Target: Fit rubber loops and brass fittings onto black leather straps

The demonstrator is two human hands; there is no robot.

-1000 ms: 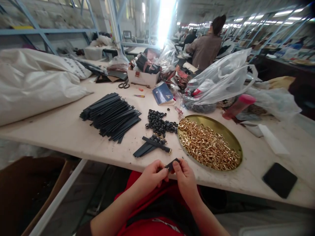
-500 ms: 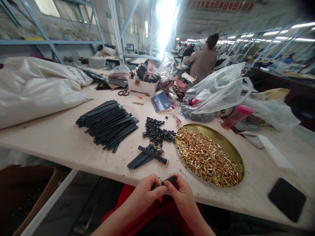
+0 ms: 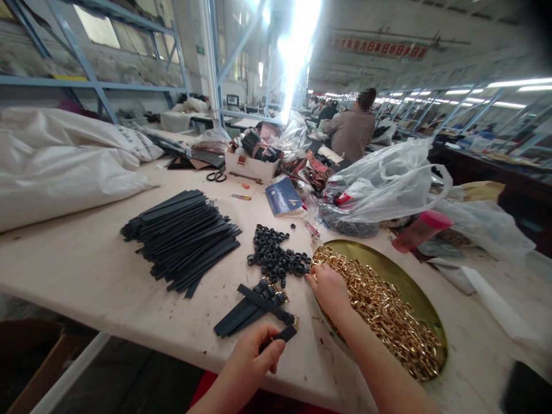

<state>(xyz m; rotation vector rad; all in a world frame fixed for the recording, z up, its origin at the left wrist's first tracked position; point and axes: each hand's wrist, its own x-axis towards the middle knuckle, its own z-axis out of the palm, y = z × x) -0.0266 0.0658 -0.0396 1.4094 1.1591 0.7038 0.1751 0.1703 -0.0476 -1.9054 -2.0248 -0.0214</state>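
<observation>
Left hand (image 3: 254, 356) pinches one black strap (image 3: 280, 335) by its end, at the near bench edge. Right hand (image 3: 330, 287) is out over the near rim of the brass tray (image 3: 425, 302), fingers curled down at the gold buckles (image 3: 388, 322) and touching the heap; whether one is actually gripped, cannot tell. No buckle shows on the held strap, so this piece looks unfitted.

Just ahead of the left hand: small bunch of finished straps (image 3: 252, 307) with gold showing at their ends, only a handful done. Beyond the right hand's fingertips, a pile of black loops (image 3: 276, 259). Further left of both hands, the big stack of plain straps (image 3: 183, 238), clearly most of the work left. Tray nearly full.

Farther out on the bench (image 3: 86, 270): scissors (image 3: 216, 176), blue booklet (image 3: 282, 196), clear plastic bag (image 3: 383, 181), white sack (image 3: 60, 161) far left. Another person (image 3: 351, 132) sits well beyond.
</observation>
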